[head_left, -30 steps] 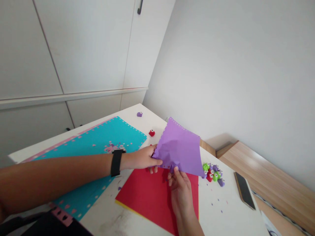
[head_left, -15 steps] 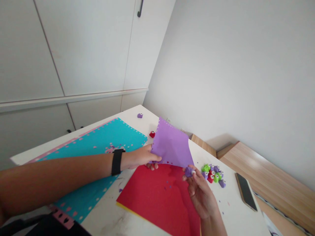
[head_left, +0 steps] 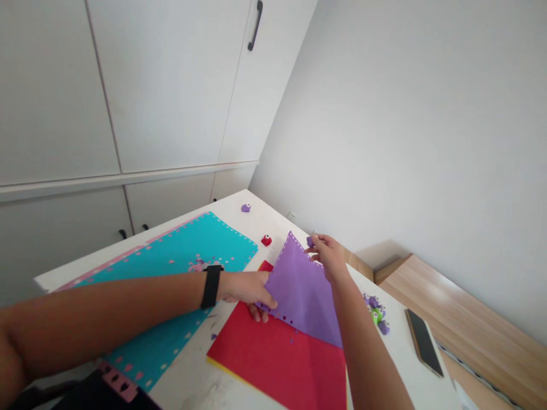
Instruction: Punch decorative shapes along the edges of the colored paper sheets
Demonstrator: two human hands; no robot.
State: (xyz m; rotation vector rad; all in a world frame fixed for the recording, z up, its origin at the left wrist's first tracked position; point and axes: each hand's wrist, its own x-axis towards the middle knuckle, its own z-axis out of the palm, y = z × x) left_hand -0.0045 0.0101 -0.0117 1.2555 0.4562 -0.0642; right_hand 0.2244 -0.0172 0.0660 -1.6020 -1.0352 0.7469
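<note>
A purple paper sheet [head_left: 301,290] with small holes punched along its edges is held tilted above a red sheet [head_left: 277,356] on the white table [head_left: 401,364]. My left hand [head_left: 248,290], a black band on its wrist, pinches the purple sheet's near left corner. My right hand [head_left: 327,256] reaches to the sheet's far edge and is closed on a small purple punch [head_left: 310,242] at that edge.
A teal sheet [head_left: 179,256] over a pink one lies at left, with paper bits scattered on it. A red punch [head_left: 266,240] and a purple punch [head_left: 245,208] sit farther back. A cluster of small punches [head_left: 375,310] and a black phone [head_left: 423,341] lie at right.
My right hand drew back from under the purple sheet with a small purple punch, then carried it forward to the sheet's far edge. The sheet has dropped lower and flatter.
</note>
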